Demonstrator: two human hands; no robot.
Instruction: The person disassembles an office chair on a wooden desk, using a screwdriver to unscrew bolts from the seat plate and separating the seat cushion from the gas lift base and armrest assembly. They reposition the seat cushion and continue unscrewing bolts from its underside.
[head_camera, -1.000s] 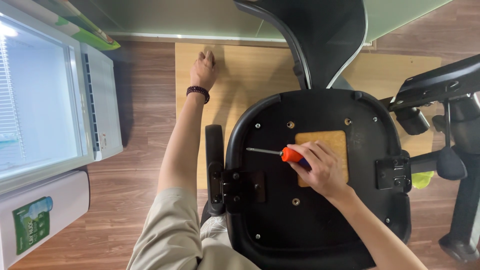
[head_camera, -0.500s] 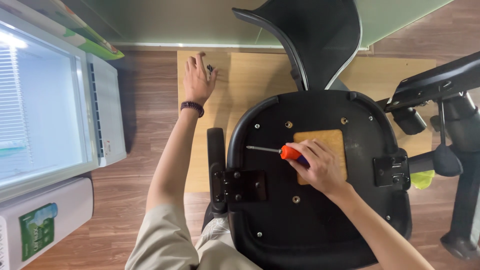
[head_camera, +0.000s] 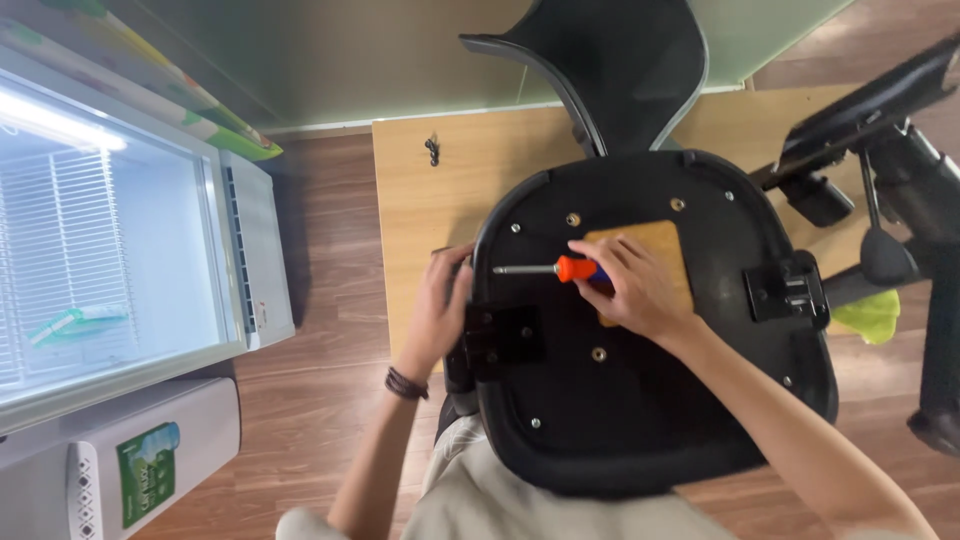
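**Screwdriver laid flat across upturned chair seat**

The right hand (head_camera: 640, 290) is closed around a screwdriver (head_camera: 560, 269), its shaft lying level and pointing to nine o'clock over the black seat (head_camera: 650, 420). The left hand (head_camera: 440, 310), at nine o'clock from the tip and nearer it, curls on the seat's edge by the bracket (head_camera: 505, 335).

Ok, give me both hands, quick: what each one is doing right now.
Left hand: fingers curled at the seat base edge by the armrest bracket; whether it holds anything cannot be told.
Right hand: closed on the screwdriver.
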